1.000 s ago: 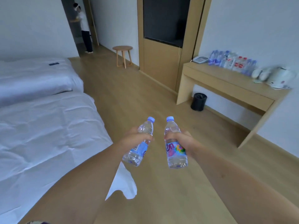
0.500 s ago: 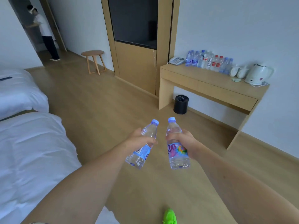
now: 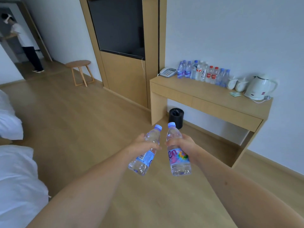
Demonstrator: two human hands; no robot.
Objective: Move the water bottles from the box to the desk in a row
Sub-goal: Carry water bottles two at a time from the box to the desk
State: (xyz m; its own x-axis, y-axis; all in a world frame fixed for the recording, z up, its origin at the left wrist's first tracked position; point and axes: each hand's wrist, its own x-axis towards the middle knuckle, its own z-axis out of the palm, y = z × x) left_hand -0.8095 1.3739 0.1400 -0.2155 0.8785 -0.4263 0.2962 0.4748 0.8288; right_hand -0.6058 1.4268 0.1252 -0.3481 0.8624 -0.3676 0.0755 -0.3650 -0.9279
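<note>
Head view shows both forearms extended forward over the wooden floor (image 3: 79,122). Left hand (image 3: 141,144) grips a clear water bottle (image 3: 145,155) around its upper body, fingers curled over it; this bottle tilts with its blue cap toward the right and carries a blue label. Right hand (image 3: 184,143) grips a second water bottle (image 3: 178,155) the same way; this one stands nearly upright and carries a pink and multicoloured label. The two caps sit just beside each other without touching.

Desk (image 3: 212,102) stands against the far wall, well apart from the hands. Along its back edge runs a row of bottles (image 3: 204,74), some with blue caps and some with red caps and red labels. A telephone (image 3: 167,72) occupies the back left corner. Two white cups (image 3: 236,83) stand to the right of the row, and a white kettle (image 3: 259,87) sits at the right end of the desktop. A black bin (image 3: 176,117) rests on the floor beneath the left end of the desk.

A white bed (image 3: 18,178) fills the left edge of the frame. A small wooden stool (image 3: 79,71) stands near the panelled wall, and another person (image 3: 24,41) stands in the doorway at far left.
</note>
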